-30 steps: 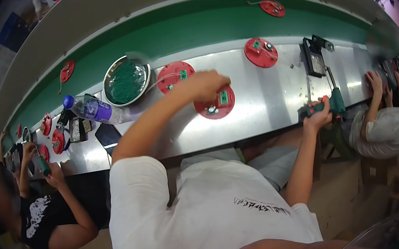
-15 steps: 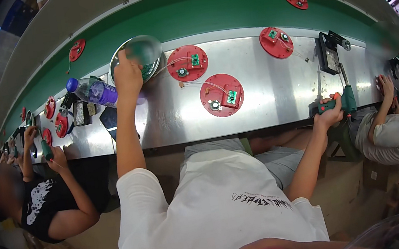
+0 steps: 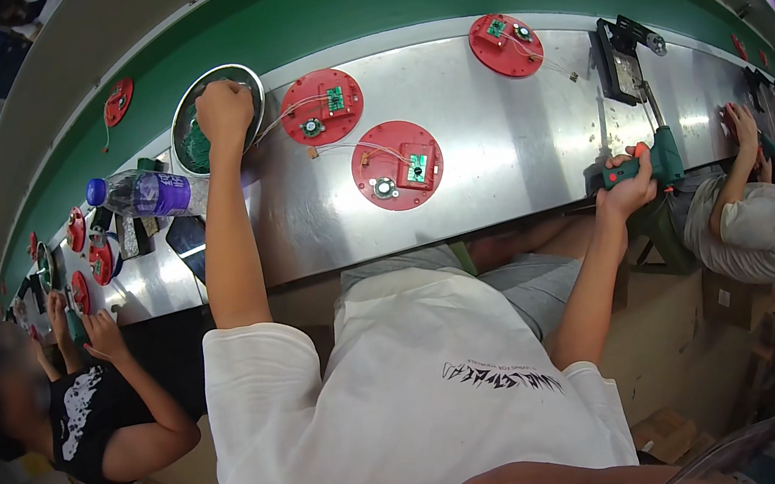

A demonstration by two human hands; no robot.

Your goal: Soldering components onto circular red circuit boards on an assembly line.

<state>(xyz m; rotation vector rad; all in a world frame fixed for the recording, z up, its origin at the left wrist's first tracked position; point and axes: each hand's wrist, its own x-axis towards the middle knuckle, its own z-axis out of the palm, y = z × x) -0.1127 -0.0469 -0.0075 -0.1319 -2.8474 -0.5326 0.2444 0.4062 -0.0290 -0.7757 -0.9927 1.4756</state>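
My left hand (image 3: 224,110) reaches into a round metal bowl (image 3: 183,118) at the back left, fingers curled in. Small green circuit boards (image 3: 197,149) lie in the bowl; my fingertips are hidden, so whatever they hold cannot be made out. My right hand (image 3: 630,193) grips a green soldering gun (image 3: 667,158) at the bench's front right, its metal tip pointing away toward a black stand (image 3: 622,74). Between my hands lie red round plates, one by the bowl (image 3: 311,91), one nearer me (image 3: 381,147) and one farther right (image 3: 508,56), each with a green board and thin wires.
A purple-labelled bottle (image 3: 156,192) lies beside the bowl, with a dark flat object (image 3: 188,247) near it. More red plates rest on the green strip (image 3: 376,8) behind. Co-workers sit at left, in a black shirt (image 3: 124,394), and right, near a grey-clad person (image 3: 756,218).
My left hand has curled its fingers down into the bowl, where one finger was pointing before. The whole view has shifted; my right hand still holds the soldering gun.
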